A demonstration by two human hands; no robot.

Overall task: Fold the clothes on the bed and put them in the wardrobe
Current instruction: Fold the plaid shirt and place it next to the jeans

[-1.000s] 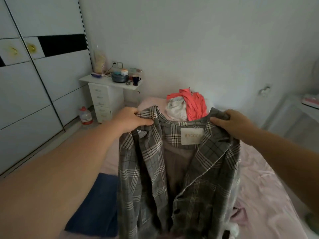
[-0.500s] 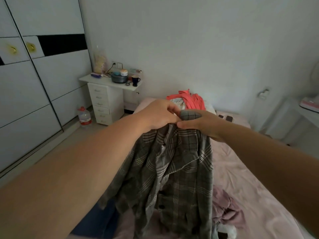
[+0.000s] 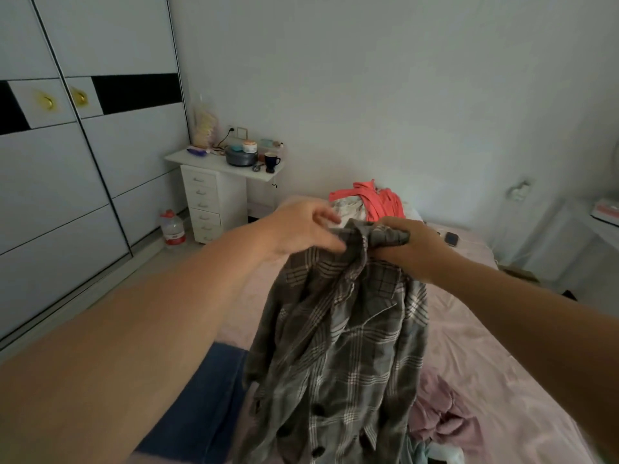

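Wardrobe (image 3: 67, 195) fills the left of frame, sliding doors closed. Bed (image 3: 485, 363) with pink sheet takes the lower right. Plaid jacket (image 3: 341, 346) hangs mid-frame over the bed, bunched at its top. Right hand (image 3: 407, 244) at centre right, fingers clamped on the jacket's gathered top. Left hand (image 3: 301, 229) just left of it, touching the same bunch; fingers loosely spread, thumb against the cloth, grip unclear. Blue garment (image 3: 201, 403) lies lower left, pink crumpled garment (image 3: 442, 416) lower right. Coral and white clothes pile (image 3: 371, 204) sits at the bed's far end. White bench (image 3: 221, 182) with drawers stands beside the wardrobe, dark mug (image 3: 271, 160) on top
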